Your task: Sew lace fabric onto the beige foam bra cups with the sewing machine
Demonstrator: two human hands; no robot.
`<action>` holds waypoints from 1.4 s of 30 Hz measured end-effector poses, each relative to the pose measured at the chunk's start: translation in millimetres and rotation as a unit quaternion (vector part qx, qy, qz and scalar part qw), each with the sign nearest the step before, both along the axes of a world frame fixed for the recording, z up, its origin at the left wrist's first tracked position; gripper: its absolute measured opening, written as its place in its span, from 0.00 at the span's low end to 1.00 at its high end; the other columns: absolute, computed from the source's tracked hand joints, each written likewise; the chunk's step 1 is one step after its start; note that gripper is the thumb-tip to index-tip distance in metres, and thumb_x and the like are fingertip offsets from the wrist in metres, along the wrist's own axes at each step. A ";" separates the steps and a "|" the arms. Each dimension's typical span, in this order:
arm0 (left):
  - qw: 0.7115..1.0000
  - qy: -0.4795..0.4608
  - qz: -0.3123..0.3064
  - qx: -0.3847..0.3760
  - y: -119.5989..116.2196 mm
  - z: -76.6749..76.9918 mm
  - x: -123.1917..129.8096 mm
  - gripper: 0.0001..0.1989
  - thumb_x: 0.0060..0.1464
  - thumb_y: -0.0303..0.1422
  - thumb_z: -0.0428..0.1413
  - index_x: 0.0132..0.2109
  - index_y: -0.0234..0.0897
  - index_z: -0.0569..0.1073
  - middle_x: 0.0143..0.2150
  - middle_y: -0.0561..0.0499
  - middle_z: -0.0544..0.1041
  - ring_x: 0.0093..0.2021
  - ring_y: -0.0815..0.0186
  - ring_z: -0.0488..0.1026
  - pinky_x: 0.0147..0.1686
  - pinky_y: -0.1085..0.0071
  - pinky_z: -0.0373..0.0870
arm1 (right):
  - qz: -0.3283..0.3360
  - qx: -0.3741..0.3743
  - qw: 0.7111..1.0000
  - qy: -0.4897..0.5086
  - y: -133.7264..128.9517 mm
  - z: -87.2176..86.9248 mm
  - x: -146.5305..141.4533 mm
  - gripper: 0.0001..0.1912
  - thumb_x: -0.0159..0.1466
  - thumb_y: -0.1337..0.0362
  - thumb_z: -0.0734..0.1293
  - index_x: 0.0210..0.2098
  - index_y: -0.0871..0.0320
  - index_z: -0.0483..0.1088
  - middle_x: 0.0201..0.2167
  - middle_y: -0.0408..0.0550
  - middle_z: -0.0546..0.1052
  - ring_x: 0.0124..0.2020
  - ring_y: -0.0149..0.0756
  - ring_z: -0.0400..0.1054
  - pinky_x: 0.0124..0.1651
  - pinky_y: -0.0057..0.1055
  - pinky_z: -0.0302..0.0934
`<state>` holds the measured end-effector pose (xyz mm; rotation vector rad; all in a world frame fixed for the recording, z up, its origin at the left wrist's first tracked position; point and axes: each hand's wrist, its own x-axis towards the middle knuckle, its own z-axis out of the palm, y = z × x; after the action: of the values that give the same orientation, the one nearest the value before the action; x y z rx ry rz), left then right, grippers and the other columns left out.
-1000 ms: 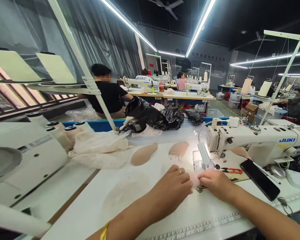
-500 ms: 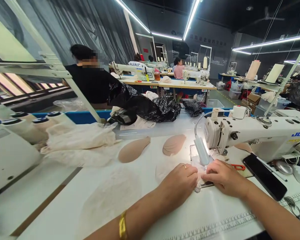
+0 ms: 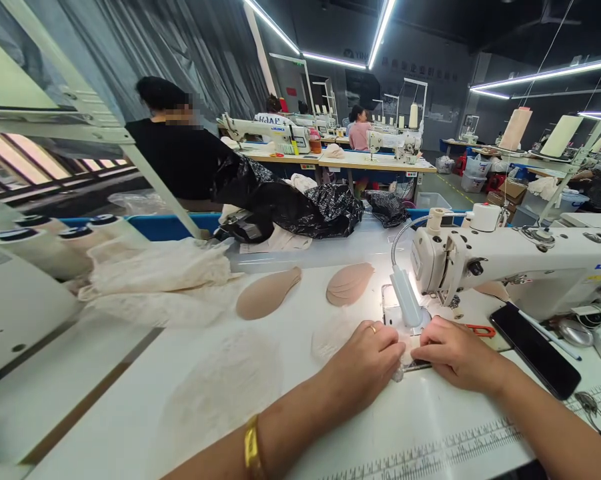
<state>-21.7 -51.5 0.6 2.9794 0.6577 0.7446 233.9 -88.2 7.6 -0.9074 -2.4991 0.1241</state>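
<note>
My left hand (image 3: 369, 363) has its fingers closed on the left side of a small pale, sheer piece of fabric (image 3: 409, 348). On the fabric's other side, my right hand (image 3: 457, 353) pinches the edge, thumb and fingers together. Both hands rest at the needle plate of a white sewing machine (image 3: 530, 257), just in front of a small lit work lamp (image 3: 407, 300). The lamp hides the needle area. Beyond my left hand lie two stacks of beige teardrop-shaped pieces, a left stack (image 3: 266, 295) and a fanned right stack (image 3: 349, 285). A sheer lace piece (image 3: 325, 337) lies beside my left hand.
A larger lace piece (image 3: 225, 387) and a cream fabric heap (image 3: 155, 273) lie to the left. Right of my hands are an orange-handled tool (image 3: 480, 331) and a black phone (image 3: 535, 350). A ruler strip (image 3: 430, 453) runs along the front. Black plastic bags (image 3: 300, 210) lie behind the table.
The view has shifted slightly. Both hands have shifted a little to the right, still on the fabric, and more of the metal plate beside the lamp now shows.
</note>
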 end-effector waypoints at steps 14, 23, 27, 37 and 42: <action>0.993 -0.085 -0.050 -0.063 17.9 -17.4 7.4 0.12 0.68 0.27 0.48 0.38 0.37 0.74 0.41 0.44 0.78 0.36 0.60 0.69 0.39 0.63 0.67 | -0.025 -0.023 0.999 -0.002 2.2 -6.1 -0.2 0.17 0.69 0.77 0.59 0.48 0.54 0.73 0.35 0.47 0.74 0.38 0.40 0.64 0.40 0.34 0.62; 0.996 -0.010 -0.062 -0.071 32.6 7.9 19.8 0.14 0.67 0.27 0.46 0.31 0.39 0.69 0.32 0.49 0.73 0.33 0.61 0.66 0.38 0.63 0.63 | -0.112 -0.008 0.993 -0.021 8.7 -17.6 2.1 0.17 0.68 0.76 0.60 0.48 0.53 0.73 0.34 0.47 0.71 0.37 0.41 0.65 0.32 0.32 0.54; 0.998 0.016 -0.034 -0.047 36.5 7.9 20.9 0.12 0.67 0.28 0.48 0.35 0.38 0.73 0.36 0.48 0.76 0.38 0.59 0.69 0.41 0.61 0.62 | -0.134 0.008 0.991 -0.028 10.5 -21.0 2.9 0.15 0.67 0.76 0.60 0.45 0.53 0.73 0.34 0.47 0.71 0.35 0.41 0.65 0.28 0.33 0.50; 0.999 0.013 -0.016 -0.030 36.1 5.8 20.4 0.12 0.68 0.28 0.48 0.36 0.37 0.73 0.37 0.49 0.77 0.38 0.60 0.69 0.44 0.60 0.56 | -0.159 0.014 0.986 -0.045 11.8 -24.2 1.3 0.15 0.67 0.76 0.59 0.43 0.53 0.72 0.34 0.47 0.71 0.33 0.40 0.64 0.28 0.34 0.45; 0.998 0.004 -0.027 -0.051 40.6 9.3 21.3 0.12 0.68 0.29 0.49 0.37 0.38 0.74 0.37 0.49 0.78 0.38 0.60 0.70 0.44 0.60 0.56 | -0.165 0.016 0.985 -0.040 11.0 -22.0 0.6 0.15 0.67 0.75 0.59 0.43 0.53 0.72 0.34 0.47 0.71 0.33 0.40 0.64 0.29 0.34 0.48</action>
<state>-0.5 -10.9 9.9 2.8973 0.5946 0.6739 234.5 -77.2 -14.4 -1.3207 -2.3742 -0.0620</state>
